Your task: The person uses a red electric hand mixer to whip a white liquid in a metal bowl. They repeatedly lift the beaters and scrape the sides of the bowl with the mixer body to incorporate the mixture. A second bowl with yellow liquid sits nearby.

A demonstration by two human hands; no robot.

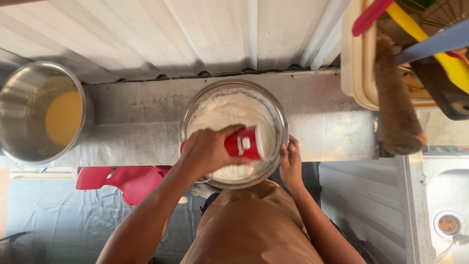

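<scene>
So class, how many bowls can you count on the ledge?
2. A steel bowl holding yellow liquid sits at far left; a clear glass bowl of white flour sits centre, beneath the left hand holding a red container. Others may lie outside view.

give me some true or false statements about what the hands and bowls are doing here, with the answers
1. The left hand holds a red container tipped on its side over the glass bowl. True.
2. The glass bowl holds a yellow liquid. False: it holds a white floury mass; the yellow liquid is in the steel bowl.
3. The right hand rests on the glass bowl's rim. True.
4. The wooden rolling pin lies inside the glass bowl. False: it sticks out of the cream tray at the right.
5. A red cloth lies below the counter edge. True.
</scene>
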